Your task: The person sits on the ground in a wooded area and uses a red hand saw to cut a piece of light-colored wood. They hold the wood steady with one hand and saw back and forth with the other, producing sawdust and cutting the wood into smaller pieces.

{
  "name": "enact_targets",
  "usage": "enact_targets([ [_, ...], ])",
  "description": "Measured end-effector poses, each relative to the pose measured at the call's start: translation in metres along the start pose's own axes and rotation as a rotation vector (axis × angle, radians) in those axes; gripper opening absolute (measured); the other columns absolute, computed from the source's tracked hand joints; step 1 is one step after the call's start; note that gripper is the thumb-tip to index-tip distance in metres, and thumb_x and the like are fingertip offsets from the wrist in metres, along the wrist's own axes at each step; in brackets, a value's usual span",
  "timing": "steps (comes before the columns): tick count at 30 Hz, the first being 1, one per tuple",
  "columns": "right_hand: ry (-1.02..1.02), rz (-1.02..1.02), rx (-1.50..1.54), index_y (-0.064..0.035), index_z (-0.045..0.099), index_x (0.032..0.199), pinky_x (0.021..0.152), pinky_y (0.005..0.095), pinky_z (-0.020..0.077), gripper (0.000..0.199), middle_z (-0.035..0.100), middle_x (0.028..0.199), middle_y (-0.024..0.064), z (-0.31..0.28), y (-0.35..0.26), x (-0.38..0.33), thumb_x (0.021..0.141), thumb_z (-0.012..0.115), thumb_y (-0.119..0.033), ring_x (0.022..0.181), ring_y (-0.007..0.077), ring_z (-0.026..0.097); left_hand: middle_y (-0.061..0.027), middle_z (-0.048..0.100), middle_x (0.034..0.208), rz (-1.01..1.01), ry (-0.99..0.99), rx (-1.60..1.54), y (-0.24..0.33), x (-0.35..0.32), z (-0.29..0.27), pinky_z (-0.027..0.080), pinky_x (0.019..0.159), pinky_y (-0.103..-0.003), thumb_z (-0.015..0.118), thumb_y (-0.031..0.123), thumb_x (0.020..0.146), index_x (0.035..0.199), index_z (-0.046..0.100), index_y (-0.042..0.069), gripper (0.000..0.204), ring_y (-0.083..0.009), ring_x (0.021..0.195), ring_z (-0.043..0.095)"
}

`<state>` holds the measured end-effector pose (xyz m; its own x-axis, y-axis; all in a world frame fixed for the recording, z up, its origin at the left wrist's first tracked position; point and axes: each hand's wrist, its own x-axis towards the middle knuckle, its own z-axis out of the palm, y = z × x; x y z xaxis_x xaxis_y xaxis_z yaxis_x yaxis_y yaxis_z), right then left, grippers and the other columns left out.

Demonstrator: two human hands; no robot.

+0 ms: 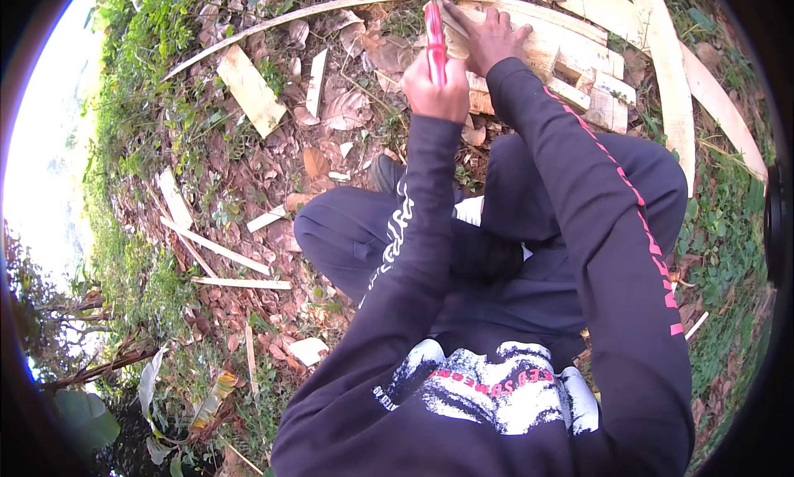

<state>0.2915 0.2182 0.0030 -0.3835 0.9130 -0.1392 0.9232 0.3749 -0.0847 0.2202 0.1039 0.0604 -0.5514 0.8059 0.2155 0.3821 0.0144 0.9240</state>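
My left hand (436, 90) is closed around a red-handled tool (435, 43), upright in my fist. A thin metal part shows at the tool's far end, cut off by the picture's top edge, so its exact kind cannot be told. Close by on the right, my right hand (494, 40) lies with fingers apart on the stacked pale wood pieces (542, 51). Several cut wood blocks (608, 105) stick out of this stack on its right side. A long, thin wood strip (289, 15) curves away to the left behind the tool.
Long pale boards (668, 71) lie at the far right. A flat wood piece (251, 91) and several thin offcuts (217, 247) are scattered among dry leaves on the left. My bent legs (356, 229) are below the stack. Green plants (124, 146) grow along the left side.
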Motion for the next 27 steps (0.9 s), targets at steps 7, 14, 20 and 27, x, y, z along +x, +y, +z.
enact_targets([
  [7, -0.014, -0.013, 0.052, -0.0588, 0.017, 0.151, 0.102, 0.0775, 0.028, 0.103, 0.045, 0.137, 0.0159, -0.001, 0.003, -0.001, 0.075, 0.083, -0.037, 0.132, 0.0364, 0.043, 0.0, 0.053, 0.062, -0.111, -0.036, -0.139, 0.033, -0.069, -0.029, 0.039, 0.053, -0.024, 0.052, -0.001, 0.082, 0.08, 0.06, -0.002, 0.009, -0.0068, 0.055, 0.048],
  [14, -0.171, 0.374, 0.341, -0.0098, 0.052, 0.141, 0.112, 0.0577, 0.025, 0.07, 0.053, 0.141, 0.0187, -0.012, 0.007, 0.036, 0.096, 0.034, -0.061, 0.132, 0.0332, 0.047, 0.0012, 0.051, 0.062, -0.097, 0.006, -0.079, 0.025, -0.072, -0.016, 0.037, 0.052, -0.023, 0.051, -0.002, 0.081, 0.078, 0.058, 0.0, 0.008, -0.0057, 0.055, 0.047],
  [20, -0.094, 0.379, 0.264, -0.0096, 0.073, 0.106, 0.103, 0.0518, 0.034, 0.042, 0.072, 0.112, 0.0107, -0.013, 0.002, 0.03, 0.094, 0.04, -0.032, 0.116, 0.03, 0.06, 0.0028, 0.05, 0.065, -0.267, 0.003, -0.222, 0.034, -0.086, -0.032, 0.035, 0.053, -0.021, 0.05, -0.004, 0.08, 0.079, 0.057, 0.0, 0.008, -0.0031, 0.057, 0.044],
  [27, 0.028, 0.328, 0.263, -0.008, 0.075, 0.096, 0.098, 0.0529, 0.0381, 0.048, 0.075, 0.095, 0.0147, 0.006, 0.006, 0.031, 0.098, 0.036, -0.036, 0.1, 0.0321, 0.067, -0.0019, 0.055, 0.069, -0.135, 0.048, -0.143, 0.022, -0.06, -0.007, 0.037, 0.054, -0.022, 0.051, -0.003, 0.081, 0.09, 0.063, -0.007, 0.016, -0.0064, 0.057, 0.046],
])
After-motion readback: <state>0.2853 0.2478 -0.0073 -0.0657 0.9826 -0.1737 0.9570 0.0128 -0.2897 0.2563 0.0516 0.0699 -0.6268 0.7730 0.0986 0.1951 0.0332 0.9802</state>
